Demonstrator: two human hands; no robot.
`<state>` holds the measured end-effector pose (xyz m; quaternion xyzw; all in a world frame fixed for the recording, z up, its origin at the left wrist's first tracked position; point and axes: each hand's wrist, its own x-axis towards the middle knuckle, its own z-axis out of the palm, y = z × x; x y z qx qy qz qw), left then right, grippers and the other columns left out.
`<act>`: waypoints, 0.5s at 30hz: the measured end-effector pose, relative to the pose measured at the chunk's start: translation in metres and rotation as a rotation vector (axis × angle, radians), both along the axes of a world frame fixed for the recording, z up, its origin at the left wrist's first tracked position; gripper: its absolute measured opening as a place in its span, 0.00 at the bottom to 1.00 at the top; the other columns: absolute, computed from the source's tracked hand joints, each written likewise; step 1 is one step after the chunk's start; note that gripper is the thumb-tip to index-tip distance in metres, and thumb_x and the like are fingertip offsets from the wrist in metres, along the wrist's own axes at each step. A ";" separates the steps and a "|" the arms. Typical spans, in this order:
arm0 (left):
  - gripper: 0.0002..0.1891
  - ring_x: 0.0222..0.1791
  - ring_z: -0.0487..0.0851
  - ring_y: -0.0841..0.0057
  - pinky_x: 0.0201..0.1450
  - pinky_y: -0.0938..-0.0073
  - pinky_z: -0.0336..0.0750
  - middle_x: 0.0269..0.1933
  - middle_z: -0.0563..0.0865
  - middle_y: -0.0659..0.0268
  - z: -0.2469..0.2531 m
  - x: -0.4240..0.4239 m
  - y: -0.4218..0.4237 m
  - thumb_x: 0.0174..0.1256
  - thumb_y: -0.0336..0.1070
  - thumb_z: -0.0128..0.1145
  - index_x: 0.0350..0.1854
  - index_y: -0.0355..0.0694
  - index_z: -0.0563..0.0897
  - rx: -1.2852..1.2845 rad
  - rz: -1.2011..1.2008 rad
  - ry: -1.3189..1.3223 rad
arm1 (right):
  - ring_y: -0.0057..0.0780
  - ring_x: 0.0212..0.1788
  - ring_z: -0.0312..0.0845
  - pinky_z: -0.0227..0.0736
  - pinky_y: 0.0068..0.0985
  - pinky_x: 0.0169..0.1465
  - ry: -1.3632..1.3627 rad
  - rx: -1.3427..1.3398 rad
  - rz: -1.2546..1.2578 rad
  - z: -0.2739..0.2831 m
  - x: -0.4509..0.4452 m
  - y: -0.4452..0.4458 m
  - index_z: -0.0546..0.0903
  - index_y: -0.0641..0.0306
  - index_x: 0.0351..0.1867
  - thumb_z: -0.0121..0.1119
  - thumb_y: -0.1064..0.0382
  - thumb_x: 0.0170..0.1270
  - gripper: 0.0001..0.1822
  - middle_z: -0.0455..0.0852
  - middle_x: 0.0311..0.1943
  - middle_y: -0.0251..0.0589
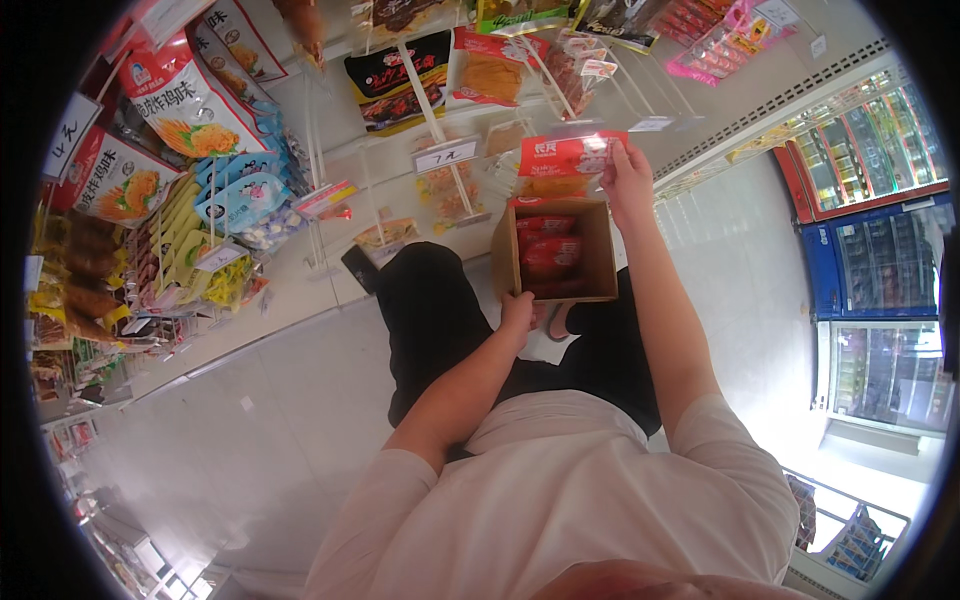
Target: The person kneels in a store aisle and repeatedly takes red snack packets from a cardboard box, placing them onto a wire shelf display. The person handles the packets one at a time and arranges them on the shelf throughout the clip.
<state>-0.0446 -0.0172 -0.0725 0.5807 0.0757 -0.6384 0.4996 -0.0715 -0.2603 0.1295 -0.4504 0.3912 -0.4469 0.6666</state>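
Observation:
An open cardboard box rests over my lap, between my knees. Inside it lie several red snack packets. My left hand grips the near left corner of the box. Just past the far rim, my right hand pinches the right edge of a red-topped snack packet, whose clear lower part shows orange-yellow food. That packet is in front of the display rack; whether it hangs on a hook is hidden. Close to it on the left is a price tag on a hook's end.
Hooks hold a black-and-yellow packet, another red-topped packet and red-and-white snack bags. A dark flat object lies by my left knee. Glass-front drinks coolers stand at the right, across the pale floor.

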 end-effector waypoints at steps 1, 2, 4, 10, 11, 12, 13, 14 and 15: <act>0.18 0.35 0.88 0.66 0.35 0.66 0.81 0.41 0.87 0.54 -0.001 0.001 -0.001 0.73 0.39 0.51 0.59 0.43 0.61 0.008 0.004 0.002 | 0.15 0.27 0.67 0.64 0.20 0.33 -0.039 0.009 0.000 0.000 0.005 -0.001 0.80 0.56 0.45 0.57 0.56 0.79 0.07 0.79 0.30 0.25; 0.19 0.35 0.88 0.66 0.35 0.66 0.81 0.41 0.87 0.54 -0.002 0.002 -0.001 0.73 0.39 0.51 0.59 0.44 0.61 -0.008 0.009 0.003 | 0.15 0.27 0.68 0.64 0.20 0.33 -0.083 0.014 0.011 -0.001 0.010 -0.001 0.79 0.56 0.46 0.57 0.56 0.79 0.07 0.79 0.31 0.25; 0.19 0.34 0.88 0.67 0.34 0.67 0.81 0.41 0.87 0.55 -0.002 0.002 0.001 0.73 0.39 0.51 0.60 0.45 0.61 -0.015 0.015 0.025 | 0.16 0.28 0.69 0.66 0.21 0.33 -0.133 0.019 0.020 -0.004 0.016 -0.004 0.79 0.56 0.47 0.57 0.57 0.79 0.08 0.80 0.32 0.26; 0.19 0.33 0.88 0.68 0.34 0.67 0.80 0.40 0.88 0.57 -0.003 0.005 -0.004 0.72 0.40 0.51 0.60 0.46 0.62 0.011 0.005 0.023 | 0.19 0.29 0.73 0.70 0.23 0.34 -0.113 0.039 -0.014 -0.014 0.021 -0.009 0.78 0.58 0.50 0.57 0.58 0.79 0.08 0.81 0.33 0.29; 0.20 0.33 0.88 0.68 0.33 0.67 0.80 0.40 0.88 0.57 -0.003 0.005 -0.004 0.72 0.40 0.52 0.60 0.46 0.62 0.004 0.002 0.020 | 0.20 0.29 0.73 0.71 0.23 0.34 -0.109 0.051 -0.025 -0.015 0.021 -0.009 0.78 0.58 0.50 0.57 0.58 0.79 0.08 0.81 0.33 0.30; 0.20 0.33 0.88 0.69 0.33 0.67 0.80 0.40 0.88 0.57 -0.003 0.005 -0.004 0.72 0.41 0.52 0.60 0.46 0.62 0.007 -0.002 0.023 | 0.20 0.29 0.74 0.71 0.24 0.34 -0.115 0.044 -0.011 -0.016 0.022 -0.010 0.78 0.58 0.50 0.57 0.58 0.79 0.08 0.82 0.33 0.30; 0.20 0.33 0.88 0.69 0.33 0.68 0.80 0.40 0.88 0.57 -0.003 0.004 -0.004 0.71 0.41 0.52 0.60 0.46 0.63 0.017 -0.008 0.033 | 0.21 0.29 0.74 0.71 0.24 0.34 -0.115 0.043 -0.007 -0.017 0.022 -0.010 0.78 0.58 0.50 0.57 0.59 0.79 0.08 0.82 0.33 0.30; 0.20 0.33 0.88 0.69 0.33 0.68 0.79 0.40 0.87 0.57 -0.004 0.003 -0.004 0.71 0.41 0.52 0.61 0.46 0.63 0.013 -0.008 0.024 | 0.21 0.29 0.74 0.71 0.24 0.34 -0.114 0.041 -0.005 -0.018 0.022 -0.010 0.78 0.58 0.50 0.57 0.59 0.79 0.08 0.82 0.33 0.31; 0.20 0.33 0.88 0.69 0.33 0.68 0.79 0.40 0.87 0.57 -0.004 0.003 -0.004 0.71 0.41 0.52 0.61 0.46 0.63 0.015 -0.008 0.020 | 0.21 0.28 0.74 0.71 0.24 0.34 -0.137 0.045 -0.018 -0.019 0.023 -0.011 0.79 0.59 0.49 0.57 0.60 0.79 0.07 0.82 0.32 0.31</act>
